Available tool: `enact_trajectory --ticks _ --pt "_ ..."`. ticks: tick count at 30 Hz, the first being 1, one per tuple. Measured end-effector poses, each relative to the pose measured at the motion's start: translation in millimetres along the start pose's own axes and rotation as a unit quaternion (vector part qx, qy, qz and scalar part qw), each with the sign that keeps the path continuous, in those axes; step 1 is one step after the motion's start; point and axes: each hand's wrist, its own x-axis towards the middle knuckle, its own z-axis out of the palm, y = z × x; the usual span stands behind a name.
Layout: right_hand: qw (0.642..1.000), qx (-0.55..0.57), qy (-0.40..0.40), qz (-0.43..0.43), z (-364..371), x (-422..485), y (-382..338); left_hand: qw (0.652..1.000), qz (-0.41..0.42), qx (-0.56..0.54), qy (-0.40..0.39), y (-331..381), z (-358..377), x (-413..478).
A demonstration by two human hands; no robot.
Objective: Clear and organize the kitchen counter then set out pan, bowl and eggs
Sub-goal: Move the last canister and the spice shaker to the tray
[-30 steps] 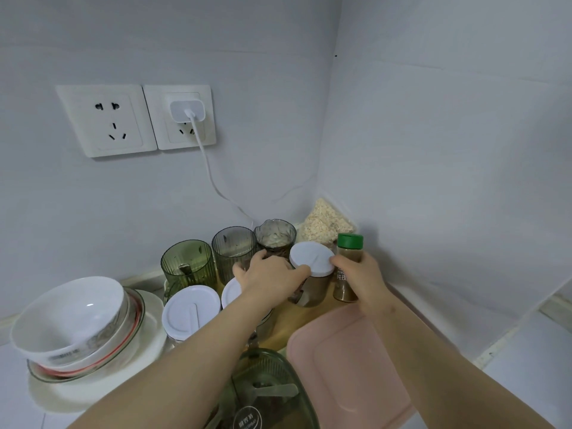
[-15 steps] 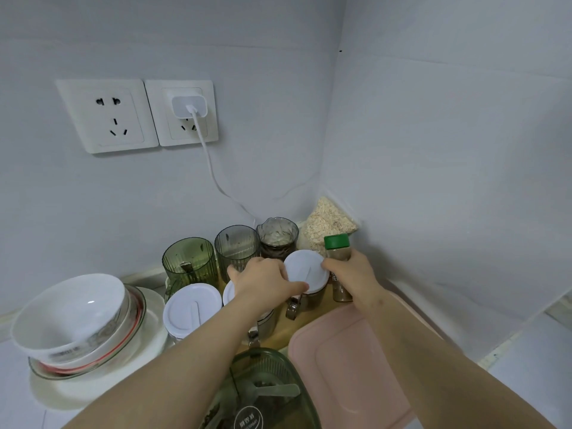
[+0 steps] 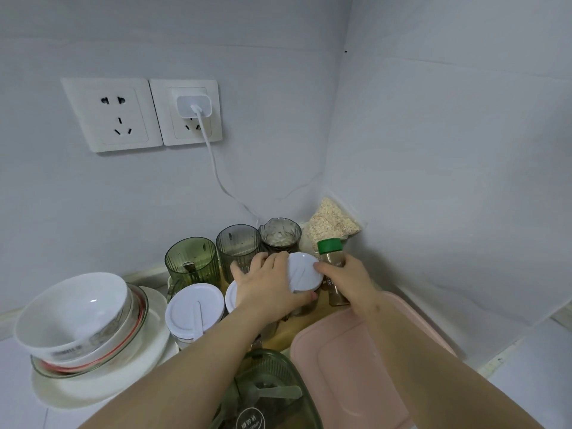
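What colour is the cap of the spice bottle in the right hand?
Green: the round plastic cap of the brown spice bottle, best in the head view.

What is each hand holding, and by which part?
The left hand holds the white-lidded jar by the rim of its lid; the right hand holds the green-capped spice bottle around its body, below the cap.
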Motion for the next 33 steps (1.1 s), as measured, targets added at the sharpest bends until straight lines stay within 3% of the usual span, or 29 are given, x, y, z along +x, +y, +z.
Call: enact_trajectory --ticks 20,33 --pt "0.989 0.136 0.046 -0.019 -4 -6 4 0.999 0.001 -0.038 -0.017 -1 -2 -1" --pt "0.998 0.052 0.032 -0.003 -11 -2 10 0.999 0.011 -0.027 -0.014 -2 -3 -2"
